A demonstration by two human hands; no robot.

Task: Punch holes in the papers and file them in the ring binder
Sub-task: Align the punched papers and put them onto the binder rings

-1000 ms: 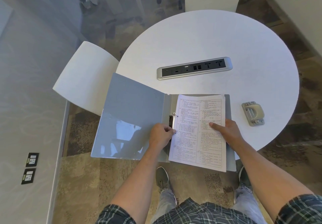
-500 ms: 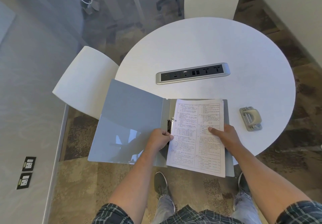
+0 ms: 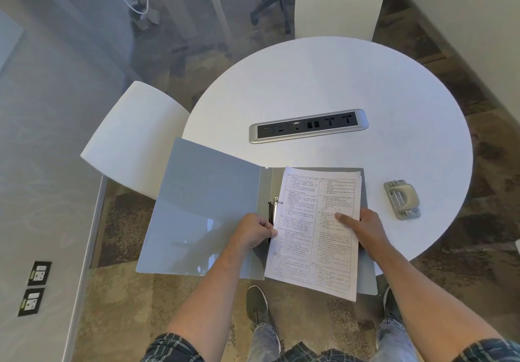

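A grey ring binder (image 3: 202, 209) lies open at the near edge of the round white table (image 3: 323, 86), its left cover hanging over the edge. A stack of printed papers (image 3: 318, 232) rests on the binder's right half, its left margin at the ring mechanism (image 3: 272, 210). My left hand (image 3: 253, 233) pinches the papers' left edge beside the lower end of the mechanism. My right hand (image 3: 363, 228) grips the stack's right edge, thumb on top. A grey hole punch (image 3: 401, 199) sits on the table right of the binder, untouched.
A silver power and data socket strip (image 3: 308, 126) is set into the table's middle. A white chair (image 3: 132, 139) stands at the left of the table and another (image 3: 337, 1) at the far side. My shoes and jeans show below the table edge.
The camera has tilted, so everything sits lower in the frame. Both hands stay on the papers; the left hand has shifted slightly along the stack's left edge at the rings.
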